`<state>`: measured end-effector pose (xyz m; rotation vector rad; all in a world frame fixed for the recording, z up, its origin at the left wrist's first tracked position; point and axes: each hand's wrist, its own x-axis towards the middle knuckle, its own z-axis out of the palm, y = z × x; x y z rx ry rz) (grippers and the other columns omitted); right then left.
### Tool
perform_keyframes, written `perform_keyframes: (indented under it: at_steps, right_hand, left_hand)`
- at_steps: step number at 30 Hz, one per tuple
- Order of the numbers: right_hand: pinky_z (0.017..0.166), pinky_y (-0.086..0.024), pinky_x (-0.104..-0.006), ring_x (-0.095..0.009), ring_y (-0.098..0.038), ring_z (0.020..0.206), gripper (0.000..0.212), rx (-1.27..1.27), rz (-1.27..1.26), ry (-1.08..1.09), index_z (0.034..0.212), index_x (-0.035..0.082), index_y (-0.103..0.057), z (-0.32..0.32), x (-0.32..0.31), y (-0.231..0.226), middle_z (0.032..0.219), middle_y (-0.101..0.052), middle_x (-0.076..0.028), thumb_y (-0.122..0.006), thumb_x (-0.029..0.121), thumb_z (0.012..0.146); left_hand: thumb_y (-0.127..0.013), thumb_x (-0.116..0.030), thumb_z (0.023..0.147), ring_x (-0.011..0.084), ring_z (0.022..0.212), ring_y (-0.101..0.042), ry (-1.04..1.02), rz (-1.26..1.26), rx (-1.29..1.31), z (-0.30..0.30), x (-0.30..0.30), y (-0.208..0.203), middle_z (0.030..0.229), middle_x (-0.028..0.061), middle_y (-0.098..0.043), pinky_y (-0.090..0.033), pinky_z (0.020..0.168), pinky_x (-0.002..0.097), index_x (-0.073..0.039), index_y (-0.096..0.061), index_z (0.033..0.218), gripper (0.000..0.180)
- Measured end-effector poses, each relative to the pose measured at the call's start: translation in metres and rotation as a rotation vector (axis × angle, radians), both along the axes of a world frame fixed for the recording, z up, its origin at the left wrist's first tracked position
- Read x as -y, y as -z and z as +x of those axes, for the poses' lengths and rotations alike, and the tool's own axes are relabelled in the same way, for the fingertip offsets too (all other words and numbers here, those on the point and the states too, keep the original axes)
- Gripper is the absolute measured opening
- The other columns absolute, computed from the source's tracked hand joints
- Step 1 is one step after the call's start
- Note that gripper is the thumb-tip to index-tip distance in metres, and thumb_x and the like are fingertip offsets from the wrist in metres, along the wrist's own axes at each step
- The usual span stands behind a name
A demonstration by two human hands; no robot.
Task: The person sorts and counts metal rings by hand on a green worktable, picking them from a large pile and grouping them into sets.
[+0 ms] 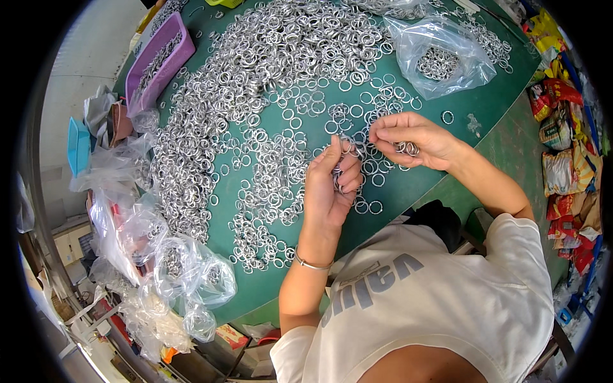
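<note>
Both my hands are raised over the near edge of a green table strewn with silvery metal rings (274, 57). My left hand (333, 182) is closed, its fingers curled around several metal rings that show between thumb and fingers. To its right, my right hand (415, 140) is closed too, with a few metal rings (407, 149) tucked in its palm and thumb and forefinger pinched together. Whether something small sits in that pinch I cannot make out. Loose rings lie on the table around and below both hands, and a metal bangle (313, 263) circles my left wrist.
A clear plastic bag (440, 54) of rings lies at the far right. At the far left stands a purple bin (182, 51) with rings. Crumpled clear bags (198, 271) and a blue tray (78, 147) line the left edge. Colourful packages (562, 169) hang at the right.
</note>
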<state>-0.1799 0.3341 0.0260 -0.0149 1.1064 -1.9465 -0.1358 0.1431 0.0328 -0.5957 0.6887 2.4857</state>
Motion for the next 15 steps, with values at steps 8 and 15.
perform_keyframes:
  at_steps: [8, 15]
  right_hand:
    - [0.047, -0.033, -0.0221, -0.004, -0.041, 0.054, 0.027, -0.846, 0.372, 0.076, 0.1, 0.002, -0.059, 0.014, 0.016, 0.007, 0.06, -0.048, 0.002, -0.066, 0.019, 0.081]
    - [0.056, -0.038, -0.0232, -0.005, -0.044, 0.063, 0.022, -0.772, 0.545, 0.186, 0.087, -0.003, -0.063, 0.016, -0.007, -0.013, 0.065, -0.055, -0.003, -0.06, 0.018, 0.086]
  left_hand:
    - [-0.042, -0.023, 0.096, 0.0058, 0.048, -0.03, 0.05, 0.311, 0.088, -0.002, -0.001, 0.008, 0.061, -0.0023, -0.035, -0.024, 0.04, 0.0195, 0.0, -0.051, 0.089, 0.025]
    - [-0.041, -0.021, 0.096, 0.0046, 0.048, -0.027, 0.029, 0.033, -0.025, -0.001, -0.013, 0.007, 0.061, -0.0038, -0.031, -0.022, 0.039, 0.019, -0.001, -0.051, 0.09, 0.023]
